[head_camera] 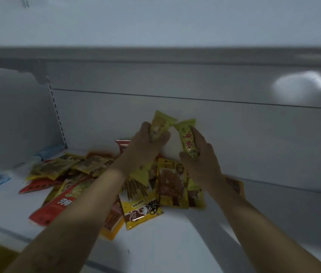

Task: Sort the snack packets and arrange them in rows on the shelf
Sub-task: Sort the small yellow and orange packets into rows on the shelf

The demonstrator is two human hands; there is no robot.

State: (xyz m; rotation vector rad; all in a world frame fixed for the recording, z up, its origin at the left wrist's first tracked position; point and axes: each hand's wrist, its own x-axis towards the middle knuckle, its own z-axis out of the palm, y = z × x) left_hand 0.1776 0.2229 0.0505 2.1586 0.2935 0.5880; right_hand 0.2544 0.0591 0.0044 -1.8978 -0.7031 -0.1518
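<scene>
Grip: left hand [145, 148] clutched yellow packet [162, 125], right hand [203, 160] clutched second packet [187, 140] | risk — forearms over heap [141, 207] could sweep packets off shelf [175, 245].

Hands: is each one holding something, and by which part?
Yes. The left hand grips a yellow packet around its middle. The right hand grips a second yellow packet by its lower half, with the top end sticking out.

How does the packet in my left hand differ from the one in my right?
The left-hand packet shows a pale picture, the right-hand packet red characters. The left hand hides more of the left-hand packet than the right hand hides of the right-hand packet. Both are slim and yellow.
</scene>
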